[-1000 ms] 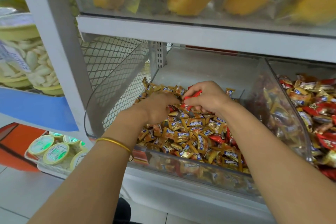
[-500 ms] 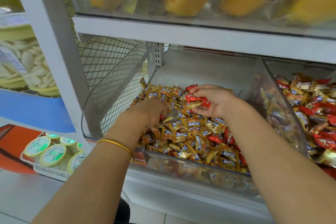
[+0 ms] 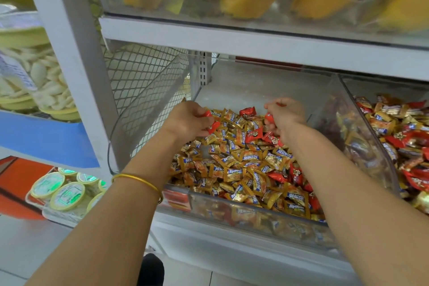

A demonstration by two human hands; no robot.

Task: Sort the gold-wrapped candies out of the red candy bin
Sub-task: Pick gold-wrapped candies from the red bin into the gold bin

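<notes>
1. Head view: I see the left hand (image 3: 188,121), fingers curled on red candies (image 3: 214,126), far left in the clear bin (image 3: 243,215).
2. The right hand (image 3: 286,116) pinches one red candy (image 3: 269,118), far right.
3. Gold-wrapped candies (image 3: 234,165) fill this bin beneath both hands.

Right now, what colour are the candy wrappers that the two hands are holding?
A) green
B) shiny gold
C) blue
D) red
D: small red-wrapped candies poke out of the grip of the left hand and of the right hand, over the heap of gold-wrapped candies.
</notes>
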